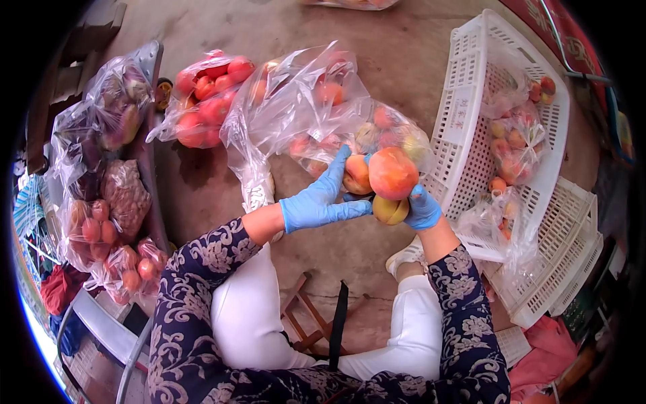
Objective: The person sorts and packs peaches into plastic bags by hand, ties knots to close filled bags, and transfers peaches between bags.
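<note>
Both of my hands wear blue gloves and meet around several peaches in front of me. My left hand (326, 200) has its fingers spread, with an orange peach (357, 174) resting against them. My right hand (422, 207) is wrapped at the side of a large red-orange peach (393, 173), with a yellow-green fruit (389, 211) beneath it. Part of the fingers is hidden behind the fruit. Just beyond, clear plastic bags of peaches (388, 132) lie on the ground, the nearest one close to the held fruit.
A bag of tomatoes (209, 101) lies at the upper left. Bagged produce fills a tray (156, 195) on the left. On the right stand a white crate (459, 101) with bagged fruit and stacked cream crates (562, 252). A wooden frame (306, 313) is between my legs.
</note>
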Demonstrator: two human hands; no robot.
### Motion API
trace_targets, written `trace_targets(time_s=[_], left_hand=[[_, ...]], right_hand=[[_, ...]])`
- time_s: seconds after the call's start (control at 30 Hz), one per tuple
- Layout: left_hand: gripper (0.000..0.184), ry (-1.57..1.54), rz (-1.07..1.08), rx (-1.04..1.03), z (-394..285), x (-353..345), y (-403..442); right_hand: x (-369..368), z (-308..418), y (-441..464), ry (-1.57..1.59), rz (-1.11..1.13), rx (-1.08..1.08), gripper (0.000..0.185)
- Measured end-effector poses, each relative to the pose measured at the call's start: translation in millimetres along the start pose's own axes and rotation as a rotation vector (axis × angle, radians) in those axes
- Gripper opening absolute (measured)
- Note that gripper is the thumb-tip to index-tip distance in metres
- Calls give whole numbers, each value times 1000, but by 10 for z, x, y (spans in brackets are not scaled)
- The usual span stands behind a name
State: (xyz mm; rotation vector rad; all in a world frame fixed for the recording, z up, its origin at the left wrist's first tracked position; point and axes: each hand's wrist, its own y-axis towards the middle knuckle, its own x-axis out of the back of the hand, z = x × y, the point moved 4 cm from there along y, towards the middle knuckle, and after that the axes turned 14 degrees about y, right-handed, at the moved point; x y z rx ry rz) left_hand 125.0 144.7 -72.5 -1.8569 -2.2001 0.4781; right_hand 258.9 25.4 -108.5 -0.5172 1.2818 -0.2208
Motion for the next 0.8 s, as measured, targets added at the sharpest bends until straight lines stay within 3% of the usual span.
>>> trace_targets(time_s=[0.07, 0.17, 0.23, 0.3, 0.37, 0.43, 0.5, 0.57, 0.63, 0.8], left_hand=[[98, 224, -35, -58, 1, 82, -16], [87, 210, 18, -47, -82, 181, -54], [81, 202, -26, -52, -30, 227, -82], [73, 90, -39, -21, 3, 229, -111], [67, 137, 11, 71, 58, 229, -160], [65, 10, 56, 104, 98, 181, -144], [59, -61, 113, 185, 66, 102, -155], [55, -56, 135, 191, 60, -6, -87], [51, -26, 158, 177, 79, -168, -29], [45, 27, 309, 260, -9, -685, 35]], right_hand=[[52, 21, 12, -2, 23, 4, 97], [167, 71, -49, 13, 36, 3, 99], [177, 155, -140, -5, 29, -9, 85], [270, 261, -346, -53, -143, -38, 56], [472, 392, -714, -270, -203, 75, 51], [449, 538, -1199, -110, -408, 271, 65], [73, 641, -1559, -32, -169, 289, 79], [218, 639, -1988, -97, -117, 341, 103], [401, 499, -2353, -83, -229, 506, 105], [838, 105, -3350, -80, -343, 505, 107]])
